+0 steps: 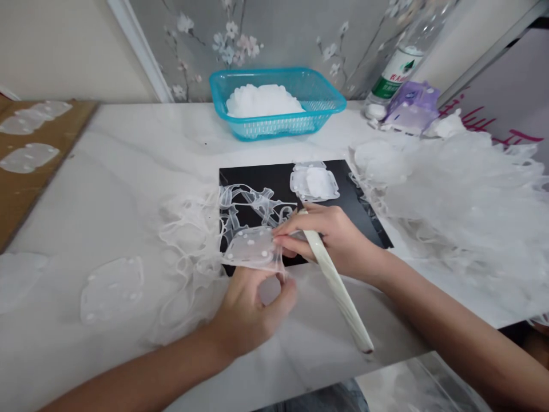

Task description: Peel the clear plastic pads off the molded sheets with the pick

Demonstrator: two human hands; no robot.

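Hands at the black mat, clear dotted piece between them.

Clear dotted piece [251, 245] lies over the near left part of the black mat [362, 214], its near edge reaching the left hand [253, 309]. Left hand closed on it: thumb and finger pinch thin film drawn down from its near right corner, other fingers partly hidden beneath. Right hand [343, 237] closed too, fingertips at the piece's right edge, with a pale-handled tool [337, 280] held in the same hand. Tool slants, dark tip to the far side, handle end toward the near right.

Mat, far right part: small stack of clear pieces [315, 183]. Left part: tangled clear offcuts [186, 232], spilling onto the white table [128, 149].

Near left on the table, more flat clear pieces [112, 289]. Far left, a brown board [51, 157] with similar pieces on it.

Far side, beyond the mat: blue basket [274, 127] holding a white pile [263, 102]. Far right: plastic bottle [394, 71], leaning in view, a crumpled purple item [414, 106] just beside it. Right side: big heap of clear film [463, 200] (cloudy, single layers hard to make out).
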